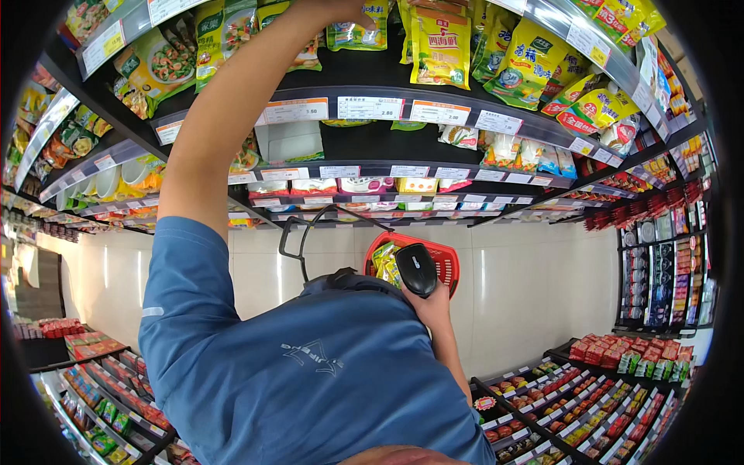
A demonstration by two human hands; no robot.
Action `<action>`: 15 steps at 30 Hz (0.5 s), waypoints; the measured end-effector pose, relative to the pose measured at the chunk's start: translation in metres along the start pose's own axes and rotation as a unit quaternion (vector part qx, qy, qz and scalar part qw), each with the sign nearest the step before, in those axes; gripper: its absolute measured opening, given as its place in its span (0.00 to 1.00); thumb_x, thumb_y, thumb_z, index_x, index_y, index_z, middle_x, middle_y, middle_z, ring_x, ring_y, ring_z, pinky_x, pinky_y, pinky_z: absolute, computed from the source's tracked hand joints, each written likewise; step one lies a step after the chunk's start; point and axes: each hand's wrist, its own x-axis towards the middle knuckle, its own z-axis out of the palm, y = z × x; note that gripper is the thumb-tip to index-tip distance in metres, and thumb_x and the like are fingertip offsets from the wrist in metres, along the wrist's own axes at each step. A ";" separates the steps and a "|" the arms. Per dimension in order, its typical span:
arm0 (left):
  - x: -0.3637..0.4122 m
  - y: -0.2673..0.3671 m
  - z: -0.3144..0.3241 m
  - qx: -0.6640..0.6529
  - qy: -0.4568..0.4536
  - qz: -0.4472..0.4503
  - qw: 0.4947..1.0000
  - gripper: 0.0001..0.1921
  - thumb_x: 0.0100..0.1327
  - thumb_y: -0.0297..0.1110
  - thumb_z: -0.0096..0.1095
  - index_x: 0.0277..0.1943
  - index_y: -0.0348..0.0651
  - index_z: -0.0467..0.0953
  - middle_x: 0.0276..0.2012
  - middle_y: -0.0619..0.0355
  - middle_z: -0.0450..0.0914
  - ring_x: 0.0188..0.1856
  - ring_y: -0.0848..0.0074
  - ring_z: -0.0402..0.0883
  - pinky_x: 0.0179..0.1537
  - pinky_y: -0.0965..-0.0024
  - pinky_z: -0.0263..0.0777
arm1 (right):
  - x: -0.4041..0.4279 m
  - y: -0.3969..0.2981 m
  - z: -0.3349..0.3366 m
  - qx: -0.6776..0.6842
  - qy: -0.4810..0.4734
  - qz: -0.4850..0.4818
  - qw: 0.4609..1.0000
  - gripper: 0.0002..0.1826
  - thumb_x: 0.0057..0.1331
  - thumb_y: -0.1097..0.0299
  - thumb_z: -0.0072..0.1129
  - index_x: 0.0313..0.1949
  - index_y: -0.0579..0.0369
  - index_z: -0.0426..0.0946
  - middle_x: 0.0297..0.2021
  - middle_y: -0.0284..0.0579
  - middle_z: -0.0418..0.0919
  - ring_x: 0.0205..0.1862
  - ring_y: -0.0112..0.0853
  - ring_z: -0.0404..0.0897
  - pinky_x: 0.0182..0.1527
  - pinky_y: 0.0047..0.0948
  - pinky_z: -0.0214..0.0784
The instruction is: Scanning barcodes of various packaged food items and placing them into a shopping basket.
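Observation:
My left arm is raised across the shelf front, and my left hand (343, 10) reaches to the top edge of the picture. Its thumb lies over a yellow-green seasoning packet (357, 38); the other fingers are largely cut off, so its grip cannot be made out. At waist height my right hand (433, 305) is closed around a black handheld scanner (416, 269). Under the scanner is a red plastic shopping basket (455, 264), with yellow packets (383, 261) in it. More yellow seasoning packets (442, 49) stand on the shelf, right of my left hand.
Shelf edges with price tags (370, 108) curve across the front, above lower shelves of bagged goods (366, 185). A black bent frame (293, 238) sticks out beside the basket. Pale floor tiles (523, 279) lie below. Stocked shelves (558, 401) stand behind me and at the right.

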 end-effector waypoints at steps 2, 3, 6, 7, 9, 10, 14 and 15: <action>0.009 -0.002 -0.010 -0.037 -0.091 -0.025 0.995 0.47 0.44 0.54 0.78 0.64 0.38 0.65 0.64 0.39 0.66 0.67 0.50 0.63 0.67 0.52 0.56 | 0.000 0.001 0.001 0.007 0.004 -0.005 1.000 0.16 0.54 0.67 0.72 0.39 0.62 0.81 0.33 0.50 0.85 0.37 0.36 0.86 0.41 0.33 0.76; 0.015 0.001 -0.015 -0.070 -0.185 -0.047 0.979 0.40 0.49 0.51 0.75 0.61 0.38 0.69 0.61 0.40 0.70 0.65 0.51 0.66 0.65 0.52 0.59 | 0.000 0.004 0.002 0.007 0.009 0.004 1.000 0.16 0.54 0.67 0.72 0.39 0.62 0.81 0.33 0.50 0.85 0.37 0.37 0.86 0.41 0.34 0.76; 0.021 0.009 -0.016 -0.073 -0.183 -0.036 0.980 0.39 0.50 0.51 0.74 0.61 0.37 0.70 0.61 0.40 0.70 0.65 0.51 0.67 0.65 0.52 0.59 | -0.001 0.008 0.001 0.005 0.011 0.021 1.000 0.16 0.54 0.68 0.72 0.39 0.64 0.81 0.33 0.49 0.85 0.37 0.33 0.85 0.41 0.32 0.75; 0.024 0.011 -0.020 -0.074 -0.181 -0.036 0.980 0.39 0.50 0.51 0.74 0.61 0.37 0.70 0.61 0.40 0.71 0.65 0.51 0.67 0.65 0.52 0.59 | -0.001 0.008 0.000 0.000 0.004 0.026 1.000 0.16 0.54 0.70 0.72 0.40 0.65 0.81 0.34 0.48 0.85 0.37 0.29 0.84 0.42 0.29 0.74; 0.029 0.014 -0.025 -0.077 -0.177 -0.034 0.981 0.38 0.50 0.51 0.74 0.61 0.37 0.70 0.61 0.39 0.71 0.64 0.51 0.67 0.64 0.52 0.59 | -0.001 0.011 -0.001 0.001 0.007 0.019 1.000 0.16 0.54 0.69 0.72 0.40 0.65 0.81 0.33 0.48 0.85 0.36 0.29 0.84 0.42 0.29 0.74; 0.030 0.016 -0.026 -0.080 -0.175 -0.033 0.981 0.38 0.51 0.50 0.74 0.61 0.37 0.70 0.60 0.39 0.71 0.64 0.51 0.67 0.64 0.52 0.59 | 0.000 0.012 -0.001 -0.001 0.010 0.011 1.000 0.16 0.54 0.69 0.72 0.39 0.65 0.81 0.33 0.48 0.85 0.36 0.29 0.85 0.41 0.29 0.75; 0.033 0.020 -0.029 -0.091 -0.169 -0.033 0.981 0.37 0.52 0.50 0.73 0.60 0.37 0.70 0.60 0.39 0.71 0.64 0.51 0.68 0.64 0.52 0.60 | 0.001 0.014 -0.002 0.008 0.013 0.007 1.000 0.16 0.54 0.69 0.72 0.38 0.65 0.82 0.33 0.48 0.85 0.36 0.29 0.85 0.41 0.29 0.75; 0.033 0.019 -0.030 -0.093 -0.167 -0.034 0.981 0.37 0.52 0.49 0.73 0.60 0.37 0.70 0.60 0.39 0.72 0.64 0.51 0.68 0.64 0.52 0.60 | 0.002 0.014 -0.003 0.008 0.010 0.009 1.000 0.16 0.54 0.68 0.72 0.39 0.64 0.81 0.33 0.49 0.85 0.36 0.34 0.86 0.41 0.32 0.75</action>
